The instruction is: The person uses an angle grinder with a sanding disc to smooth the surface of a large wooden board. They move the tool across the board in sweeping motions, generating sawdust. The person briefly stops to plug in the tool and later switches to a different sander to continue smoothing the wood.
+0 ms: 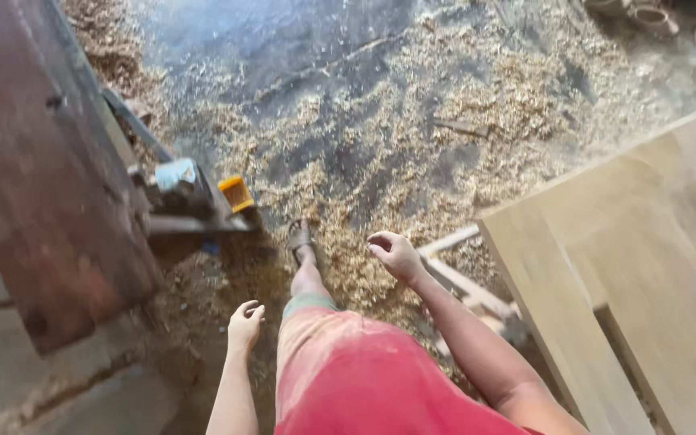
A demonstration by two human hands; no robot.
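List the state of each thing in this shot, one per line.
left hand: empty, fingers loosely curled, in the air.
right hand: empty, loosely curled, in the air.
pale wooden panel: lying flat on its stand.
dark reddish board: lying flat.
floor: strewn with wood shavings.

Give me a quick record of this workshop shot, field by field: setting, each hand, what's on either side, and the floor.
Setting: woodworking area seen from above, person walking in a red garment
Left hand: empty, fingers loosely curled, touching nothing
Right hand: empty, raised over the floor, near the pale wooden panel
Left side: dark reddish wooden slab, with a small yellow container beside it
Floor: dark, strewn with wood shavings
Foot: sandal stepping forward on shavings
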